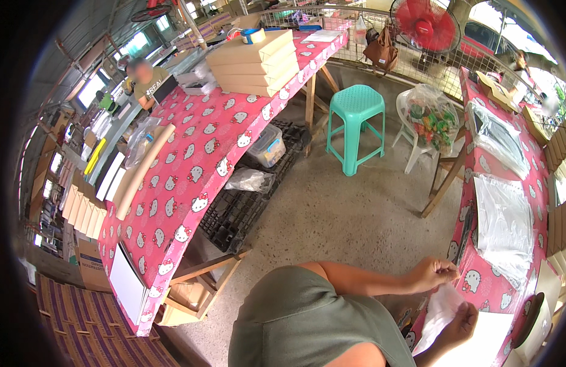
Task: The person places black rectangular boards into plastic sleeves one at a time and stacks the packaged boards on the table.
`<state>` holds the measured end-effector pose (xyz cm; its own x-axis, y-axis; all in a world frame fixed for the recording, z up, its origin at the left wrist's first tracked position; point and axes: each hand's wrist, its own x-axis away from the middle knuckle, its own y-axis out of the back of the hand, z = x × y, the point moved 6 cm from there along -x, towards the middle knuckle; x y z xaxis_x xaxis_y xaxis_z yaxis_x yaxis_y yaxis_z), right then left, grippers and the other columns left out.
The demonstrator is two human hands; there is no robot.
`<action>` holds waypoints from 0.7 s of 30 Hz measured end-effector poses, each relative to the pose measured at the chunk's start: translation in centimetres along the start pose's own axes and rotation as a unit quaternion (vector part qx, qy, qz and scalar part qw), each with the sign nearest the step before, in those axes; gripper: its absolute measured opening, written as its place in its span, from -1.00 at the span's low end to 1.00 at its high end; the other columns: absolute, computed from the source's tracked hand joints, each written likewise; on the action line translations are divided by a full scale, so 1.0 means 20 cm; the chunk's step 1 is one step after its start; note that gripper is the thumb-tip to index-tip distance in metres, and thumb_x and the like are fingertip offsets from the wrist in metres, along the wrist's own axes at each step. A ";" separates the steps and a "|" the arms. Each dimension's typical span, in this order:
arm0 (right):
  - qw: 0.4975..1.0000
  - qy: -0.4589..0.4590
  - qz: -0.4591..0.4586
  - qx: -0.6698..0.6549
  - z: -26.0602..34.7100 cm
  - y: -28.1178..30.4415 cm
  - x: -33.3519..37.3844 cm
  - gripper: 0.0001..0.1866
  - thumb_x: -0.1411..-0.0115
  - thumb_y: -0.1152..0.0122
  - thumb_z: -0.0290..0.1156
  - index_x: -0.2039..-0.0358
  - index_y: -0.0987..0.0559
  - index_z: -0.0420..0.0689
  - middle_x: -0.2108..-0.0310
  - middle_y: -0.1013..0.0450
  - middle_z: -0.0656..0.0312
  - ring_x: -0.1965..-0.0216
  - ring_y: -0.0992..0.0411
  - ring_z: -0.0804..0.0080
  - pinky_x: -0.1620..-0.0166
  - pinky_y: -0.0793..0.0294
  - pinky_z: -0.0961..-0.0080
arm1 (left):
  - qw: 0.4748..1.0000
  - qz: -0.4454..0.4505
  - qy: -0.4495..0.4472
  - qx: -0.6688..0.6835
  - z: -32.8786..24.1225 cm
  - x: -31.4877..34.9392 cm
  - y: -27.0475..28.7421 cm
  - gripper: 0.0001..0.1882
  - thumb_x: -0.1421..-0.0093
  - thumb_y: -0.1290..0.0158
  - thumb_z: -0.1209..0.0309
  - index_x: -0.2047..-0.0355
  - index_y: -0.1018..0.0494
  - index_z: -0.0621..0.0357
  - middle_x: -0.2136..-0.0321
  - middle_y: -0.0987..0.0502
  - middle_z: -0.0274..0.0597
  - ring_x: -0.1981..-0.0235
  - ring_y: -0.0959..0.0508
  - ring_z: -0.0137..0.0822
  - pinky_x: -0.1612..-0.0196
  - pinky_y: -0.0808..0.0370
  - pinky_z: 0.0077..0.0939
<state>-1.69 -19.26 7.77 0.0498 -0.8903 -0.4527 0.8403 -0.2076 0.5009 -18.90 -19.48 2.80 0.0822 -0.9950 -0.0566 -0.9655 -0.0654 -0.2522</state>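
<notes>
My left hand [432, 274] is closed in a pinch at the upper end of a thin, whitish, see-through sheet [440, 311], over the right-hand table [505, 301]. My right hand [461, 324] is closed on the sheet's lower side, fingers curled. I cannot tell whether the sheet is plastic or paper. A bright white flat sheet [488, 336] lies on the table beside my right hand. Beyond my hands lie clear plastic bags [504, 220] with white contents, and another plastic-wrapped stack [500, 139] farther back.
A long pink-covered table [191, 153] on the left bears stacked brown boxes [252, 64] with tape rolls. A green stool [356, 110] and a white chair [411, 137] with a plastic-wrapped bundle stand between the tables. A person [151, 82] is at the far left. A dark round object [529, 321] lies at right.
</notes>
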 end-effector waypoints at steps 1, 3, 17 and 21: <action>1.000 -0.004 -0.021 0.004 -0.02 0.03 -0.01 -0.83 -0.11 -0.06 -0.40 0.45 -0.44 -0.27 0.58 -0.31 0.36 0.52 -0.22 0.66 0.42 -0.25 0.73 | 1.000 -0.010 -0.005 0.012 0.03 0.00 0.01 -0.78 -0.13 0.01 0.34 0.28 -0.41 0.23 0.45 -0.46 -0.36 0.49 -0.38 -0.59 0.38 -0.36 -0.70; 0.997 -0.030 -0.066 0.031 -0.10 0.09 -0.01 -0.80 -0.13 -0.05 -0.36 0.43 -0.43 -0.27 0.58 -0.31 0.34 0.51 -0.24 0.64 0.42 -0.26 0.70 | 0.999 -0.030 -0.014 0.034 -0.05 0.02 0.02 -0.72 -0.12 -0.01 0.30 0.25 -0.39 0.25 0.41 -0.45 -0.35 0.46 -0.38 -0.58 0.36 -0.36 -0.68; 0.979 0.185 -0.009 0.084 0.48 0.17 -0.10 -0.49 0.12 -0.09 -0.58 0.05 -0.32 -0.26 0.09 -0.31 0.02 0.00 -0.23 0.13 -0.06 -0.18 0.31 | 0.958 0.164 0.141 0.191 0.04 -0.03 -0.17 -0.83 -0.09 0.00 0.46 0.30 -0.45 0.24 0.49 -0.49 -0.36 0.49 -0.42 -0.59 0.41 -0.37 -0.71; 0.988 -0.019 0.148 0.023 0.10 0.03 -0.12 -0.65 0.12 -0.07 -0.61 0.22 -0.42 -0.27 0.27 -0.39 0.09 0.20 -0.35 0.37 0.11 -0.30 0.49 | 0.966 0.175 0.093 0.167 -0.03 -0.08 -0.20 -0.86 -0.12 0.03 0.45 0.33 -0.45 0.20 0.48 -0.47 -0.38 0.48 -0.42 -0.61 0.40 -0.37 -0.72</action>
<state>-2.44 -18.04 10.57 0.2699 -0.9289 -0.2535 0.7666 0.0479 0.6404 -15.36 -17.60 4.37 -0.3104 -0.9502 -0.0271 -0.7902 0.2738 -0.5483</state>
